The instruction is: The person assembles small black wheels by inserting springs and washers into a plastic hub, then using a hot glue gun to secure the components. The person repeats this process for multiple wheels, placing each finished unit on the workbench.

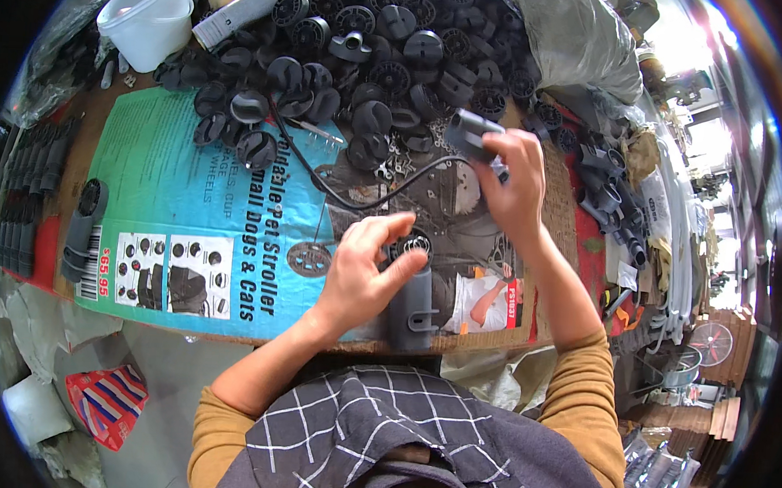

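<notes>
My left hand (363,273) has its thumb and fingers spread around the top of a dark grey plastic housing (412,310). That housing lies at the table's front edge, with a small metal coil showing in its round end. Whether the fingertips touch it, I cannot tell. Farther right, my right hand (518,175) is raised and grips a dark grey plastic part (473,132) with a tubular end; motion blurs it slightly. A black cable (349,207) curves across the table and ends beside my right hand. Small metal pieces (401,164) are scattered beneath it.
Black round caps and knobs (389,78) are heaped along the far side. A white bucket (147,24) and a spray can (237,17) stand far left. Another assembled grey part (85,226) lies left on the printed cardboard (184,183). More grey parts (611,197) are piled right.
</notes>
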The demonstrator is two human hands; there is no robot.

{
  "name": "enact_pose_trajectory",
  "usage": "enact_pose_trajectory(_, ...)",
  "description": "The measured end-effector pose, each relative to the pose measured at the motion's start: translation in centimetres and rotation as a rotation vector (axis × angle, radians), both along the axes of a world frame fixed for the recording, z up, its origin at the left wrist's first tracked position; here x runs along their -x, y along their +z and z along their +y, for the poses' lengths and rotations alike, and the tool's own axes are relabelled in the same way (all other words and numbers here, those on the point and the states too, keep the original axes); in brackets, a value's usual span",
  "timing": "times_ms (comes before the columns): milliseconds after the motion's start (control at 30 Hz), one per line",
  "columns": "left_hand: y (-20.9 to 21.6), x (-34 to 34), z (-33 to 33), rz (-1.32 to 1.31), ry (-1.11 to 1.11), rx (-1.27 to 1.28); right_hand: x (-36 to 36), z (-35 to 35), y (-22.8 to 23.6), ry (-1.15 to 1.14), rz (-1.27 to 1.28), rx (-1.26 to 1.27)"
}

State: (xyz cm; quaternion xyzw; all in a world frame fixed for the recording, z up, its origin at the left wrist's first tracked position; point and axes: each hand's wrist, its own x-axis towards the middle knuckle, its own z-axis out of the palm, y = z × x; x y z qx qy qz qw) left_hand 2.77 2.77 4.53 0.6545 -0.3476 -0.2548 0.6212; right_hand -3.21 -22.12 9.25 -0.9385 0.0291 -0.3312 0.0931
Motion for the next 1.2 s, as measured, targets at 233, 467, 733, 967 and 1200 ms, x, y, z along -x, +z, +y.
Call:
enact_pose_trajectory(233, 2.1, 1.8, 0.5, 0.695, -0.011, 0.316, 7.3, 9.6, 1.3, 0.329, 0.012, 0.243)
enact_pose_trajectory(467, 2.2, 2.8, 1.9, 0.610, -0.125, 0.329, 8.4, 10.6, 2.9, 0.215, 0.264, -0.308)
enact_pose_trajectory(733, -1.8, 1.5, 0.4, -0.450, 0.019, -0.403, 10.5, 5.6, -2.8, -0.234, 0.539, -0.519)
enact_pose_trajectory(967, -2.8, 1.2, 0.1, -0.396, -0.015, -0.447, 7.4, 6.6, -0.7, 0.127, 0.310, -0.547)
enact_pose_trajectory(1200, -2.6, 0.9, 0.1, -0.370, -0.012, -0.434, 4.9, 7.4, -1.0, 0.221, 0.512, -0.419)
